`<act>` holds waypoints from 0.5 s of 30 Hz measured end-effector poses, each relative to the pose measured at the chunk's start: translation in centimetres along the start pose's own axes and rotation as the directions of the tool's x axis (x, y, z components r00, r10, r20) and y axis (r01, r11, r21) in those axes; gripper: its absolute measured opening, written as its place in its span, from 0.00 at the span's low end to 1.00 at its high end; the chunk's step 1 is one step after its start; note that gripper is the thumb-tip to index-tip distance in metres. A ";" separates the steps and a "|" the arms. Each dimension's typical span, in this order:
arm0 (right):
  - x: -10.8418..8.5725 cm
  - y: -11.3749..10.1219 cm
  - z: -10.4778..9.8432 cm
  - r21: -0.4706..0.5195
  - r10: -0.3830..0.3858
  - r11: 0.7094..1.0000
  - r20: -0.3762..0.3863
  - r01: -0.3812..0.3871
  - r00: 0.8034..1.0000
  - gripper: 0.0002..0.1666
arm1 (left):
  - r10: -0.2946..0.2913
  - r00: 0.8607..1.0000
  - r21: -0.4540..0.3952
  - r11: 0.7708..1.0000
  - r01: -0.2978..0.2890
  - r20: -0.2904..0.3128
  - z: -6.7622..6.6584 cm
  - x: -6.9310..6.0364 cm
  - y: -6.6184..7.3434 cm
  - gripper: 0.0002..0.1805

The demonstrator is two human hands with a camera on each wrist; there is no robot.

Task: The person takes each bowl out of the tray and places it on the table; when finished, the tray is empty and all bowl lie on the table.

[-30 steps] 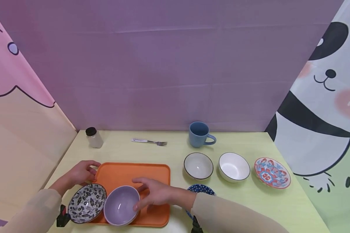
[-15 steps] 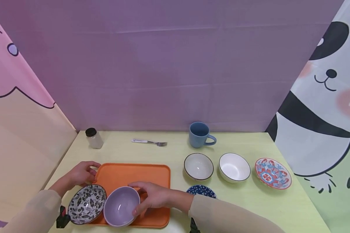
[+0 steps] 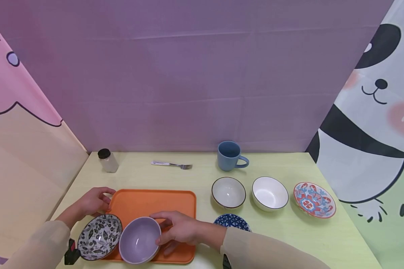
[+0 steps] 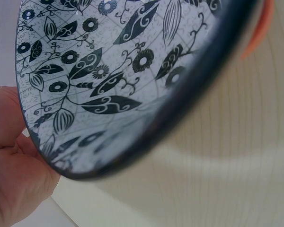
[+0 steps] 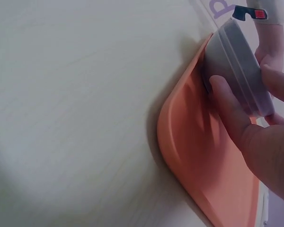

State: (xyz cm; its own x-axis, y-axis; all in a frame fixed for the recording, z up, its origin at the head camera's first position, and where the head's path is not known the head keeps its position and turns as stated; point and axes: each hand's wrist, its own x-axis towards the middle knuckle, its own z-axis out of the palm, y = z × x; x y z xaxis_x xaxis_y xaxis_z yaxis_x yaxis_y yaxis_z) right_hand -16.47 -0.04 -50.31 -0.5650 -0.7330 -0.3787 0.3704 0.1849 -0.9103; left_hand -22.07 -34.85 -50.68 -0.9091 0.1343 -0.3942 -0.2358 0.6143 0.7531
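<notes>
My left hand (image 3: pixel 92 201) is at the back left corner of an orange tray (image 3: pixel 155 198), its fingers bent over the rim. Just in front of it, a black-and-white floral bowl (image 3: pixel 100 237) sits tilted at the tray's left edge. In the left wrist view this bowl (image 4: pixel 109 71) covers part of the hand (image 4: pixel 14 175), so the thumb's contact is hidden. A lilac bowl (image 3: pixel 139 241) stands beside the floral one. My right hand (image 3: pixel 181 228) holds its right side, fingers spread and curved about the rim. The right wrist view shows a finger on the bowl's outer wall (image 5: pixel 222 61).
A blue patterned dish (image 3: pixel 232 221) is partly under the right sleeve. Behind it are two white bowls (image 3: pixel 229 192) and a blue mug (image 3: pixel 229 157). A red-and-blue plate (image 3: pixel 314 201) lies far right. A fork (image 3: pixel 173 164) and black-lidded jar (image 3: pixel 108 160) are at the back.
My right hand's fingers and thumb have come in against the lilac bowl's right side. The left hand, tray and bowls have hardly moved.
</notes>
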 end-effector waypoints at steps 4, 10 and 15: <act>-0.2 0.1 0.1 0.005 0.000 1.000 -0.023 0.000 1.000 0.37 | -0.003 1.000 -0.009 1.000 0.003 -0.004 0.0 0.1 -0.2 0.31; -0.4 0.3 0.2 0.011 -0.031 0.999 -0.056 0.032 0.998 0.34 | -0.003 1.000 -0.009 1.000 0.003 -0.005 0.0 0.3 -0.4 0.31; -0.8 0.4 0.1 0.010 -0.031 0.999 -0.069 0.032 0.997 0.32 | -0.011 1.000 -0.017 1.000 0.011 -0.007 0.1 0.3 -0.4 0.31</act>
State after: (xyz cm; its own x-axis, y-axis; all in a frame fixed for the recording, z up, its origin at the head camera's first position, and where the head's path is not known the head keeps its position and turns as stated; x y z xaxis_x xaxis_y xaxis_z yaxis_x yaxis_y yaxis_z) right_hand -15.82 0.59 -50.38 -0.6262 -0.6912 -0.3607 0.3592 0.1548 -0.9203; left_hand -22.24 -35.02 -51.13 -0.9088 0.1226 -0.3988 -0.2513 0.6022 0.7578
